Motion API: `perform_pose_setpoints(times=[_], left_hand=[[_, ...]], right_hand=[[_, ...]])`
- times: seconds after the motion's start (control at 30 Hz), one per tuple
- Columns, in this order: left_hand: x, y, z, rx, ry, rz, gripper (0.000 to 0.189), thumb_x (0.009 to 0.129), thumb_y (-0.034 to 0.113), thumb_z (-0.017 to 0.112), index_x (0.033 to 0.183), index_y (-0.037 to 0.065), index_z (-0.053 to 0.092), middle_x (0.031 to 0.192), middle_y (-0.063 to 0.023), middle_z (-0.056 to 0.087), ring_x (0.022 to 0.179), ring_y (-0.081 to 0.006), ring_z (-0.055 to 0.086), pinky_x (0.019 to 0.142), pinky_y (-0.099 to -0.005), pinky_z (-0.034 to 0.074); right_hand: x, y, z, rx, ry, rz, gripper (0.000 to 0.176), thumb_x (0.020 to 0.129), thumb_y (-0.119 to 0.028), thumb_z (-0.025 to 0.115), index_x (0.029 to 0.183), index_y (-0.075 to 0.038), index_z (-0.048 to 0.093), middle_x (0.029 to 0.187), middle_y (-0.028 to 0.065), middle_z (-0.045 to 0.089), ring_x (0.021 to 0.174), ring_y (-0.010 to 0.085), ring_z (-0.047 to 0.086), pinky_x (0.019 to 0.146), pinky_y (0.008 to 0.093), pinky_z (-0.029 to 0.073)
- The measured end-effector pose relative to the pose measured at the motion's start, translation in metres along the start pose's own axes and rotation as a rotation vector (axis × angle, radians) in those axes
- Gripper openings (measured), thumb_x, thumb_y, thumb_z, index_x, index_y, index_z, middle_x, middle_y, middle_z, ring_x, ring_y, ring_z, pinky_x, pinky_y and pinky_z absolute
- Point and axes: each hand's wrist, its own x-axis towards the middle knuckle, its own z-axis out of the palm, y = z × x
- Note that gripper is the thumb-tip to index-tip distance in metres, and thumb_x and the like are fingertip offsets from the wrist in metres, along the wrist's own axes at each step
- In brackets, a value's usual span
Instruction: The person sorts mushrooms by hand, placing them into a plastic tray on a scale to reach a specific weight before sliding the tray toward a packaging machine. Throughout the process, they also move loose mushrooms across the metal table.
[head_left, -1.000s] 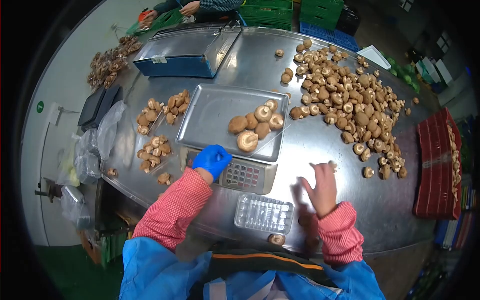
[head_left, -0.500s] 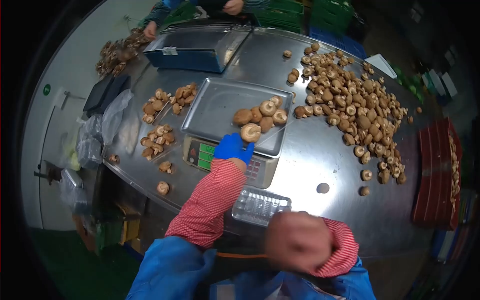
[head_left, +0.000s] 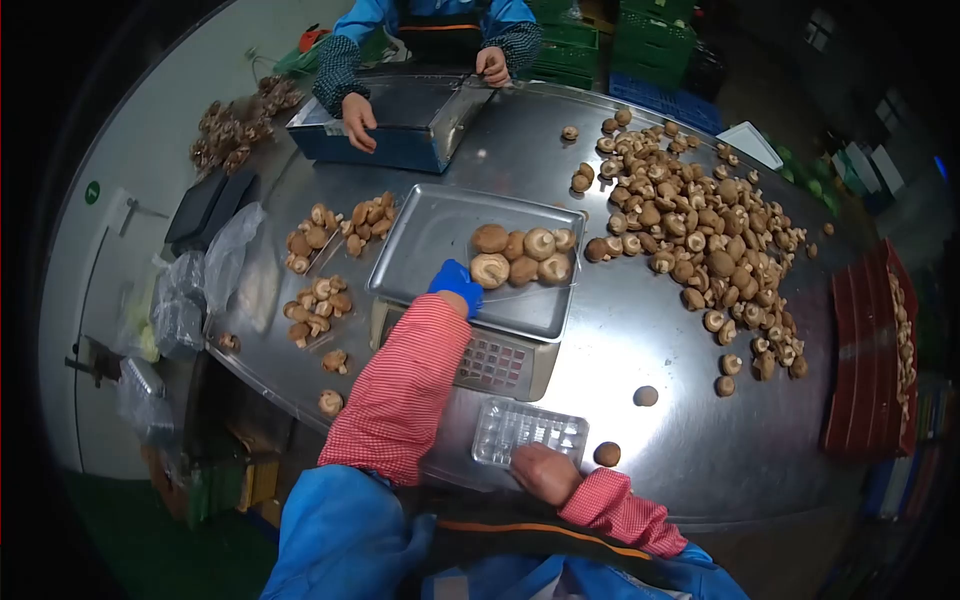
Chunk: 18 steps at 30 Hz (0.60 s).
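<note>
My left hand (head_left: 457,287), in a blue glove, is over the near edge of the metal tray (head_left: 412,235) on the scale (head_left: 538,372). Its fingers look curled, but their tips are hidden, so any hold cannot be made out. Just right of it, a group of mushrooms (head_left: 522,270) lies in two rows. My bare right hand (head_left: 545,472) is at the near edge of a clear plastic tray (head_left: 500,428), fingers bent together over its rim. A single mushroom (head_left: 607,454) sits right of that tray.
A large mushroom pile (head_left: 720,230) covers the table's right side, beside a red crate (head_left: 862,350). Small mushroom groups (head_left: 318,305) lie left of the scale. Across the table, a co-worker's hands (head_left: 358,122) are at a blue box (head_left: 380,150). Plastic bags (head_left: 232,245) lie at left.
My right hand has moved forward and left to the clear tray. My left hand has shifted left, off the large mushroom, which now sits in the group's near row. The co-worker's arms reach further into view.
</note>
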Motion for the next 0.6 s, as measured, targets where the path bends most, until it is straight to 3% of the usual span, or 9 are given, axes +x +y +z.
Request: perform_pose_setpoints(times=[0.07,0.17,0.2,0.3,0.37,0.5,0.6], left_hand=[[0.024,-0.019,-0.007,-0.139,-0.181,0.031,0.052,0.075,0.026,0.074,0.113,0.0,0.05,0.103,-0.0219,0.06,0.096,-0.0313,0.063,0.083,-0.0366,0.051],[0.049,-0.046,-0.018,-0.134,-0.305,0.389,0.057,0.074,0.025,0.074,0.12,0.0,0.05,0.113,-0.019,0.056,0.104,-0.0306,0.058,0.091,-0.0348,0.049],[0.049,-0.054,-0.019,-0.146,-0.285,0.507,0.048,0.077,0.009,0.069,0.119,0.0,0.047,0.111,-0.0191,0.055,0.099,-0.0317,0.061,0.083,-0.0367,0.054],[0.02,-0.019,-0.044,-0.563,-0.323,0.276,0.044,0.08,-0.009,0.06,0.12,0.0,0.043,0.113,-0.0178,0.054,0.101,-0.0334,0.061,0.082,-0.0402,0.059],[-0.004,0.023,-0.069,-0.87,-0.293,-0.043,0.043,0.081,-0.009,0.059,0.12,-0.001,0.043,0.114,-0.0178,0.054,0.099,-0.0337,0.061,0.082,-0.0406,0.059],[0.066,0.032,-0.101,-1.018,-0.245,0.093,0.043,0.083,-0.003,0.062,0.12,-0.003,0.041,0.108,-0.02,0.056,0.093,-0.0312,0.064,0.073,-0.0385,0.061],[0.121,0.043,-0.128,-0.699,0.061,0.255,0.042,0.084,0.004,0.062,0.121,-0.001,0.043,0.111,-0.0189,0.056,0.099,-0.0313,0.061,0.078,-0.0402,0.058]], right_hand=[[0.002,-0.001,-0.003,0.025,0.005,-0.011,0.009,0.081,-0.01,0.057,0.084,-0.001,0.056,0.084,0.0147,0.054,0.082,0.0342,0.055,0.073,0.0406,0.046],[0.001,0.006,0.004,0.07,-0.014,-0.008,0.008,0.082,-0.009,0.056,0.083,-0.001,0.057,0.084,0.0143,0.055,0.083,0.0335,0.055,0.073,0.041,0.046],[0.0,0.008,0.005,0.067,-0.023,0.006,0.008,0.082,-0.009,0.056,0.083,-0.001,0.057,0.084,0.0141,0.055,0.082,0.0333,0.055,0.072,0.041,0.046],[-0.003,0.007,0.007,0.042,-0.059,0.027,0.007,0.081,-0.009,0.056,0.081,-0.002,0.057,0.082,0.0132,0.054,0.081,0.0323,0.055,0.072,0.0405,0.046],[-0.003,0.007,0.01,0.0,-0.087,0.009,0.006,0.08,-0.008,0.056,0.079,-0.002,0.056,0.081,0.0125,0.053,0.079,0.0309,0.055,0.071,0.0395,0.046],[0.006,-0.006,-0.001,-0.075,0.002,-0.023,0.007,0.078,-0.009,0.059,0.078,-0.003,0.054,0.078,0.0107,0.05,0.076,0.0275,0.054,0.064,0.0366,0.047],[0.015,-0.023,-0.028,-0.095,0.058,0.01,0.011,0.076,-0.009,0.062,0.081,-0.003,0.055,0.079,0.0102,0.051,0.074,0.0279,0.055,0.061,0.0371,0.047]])
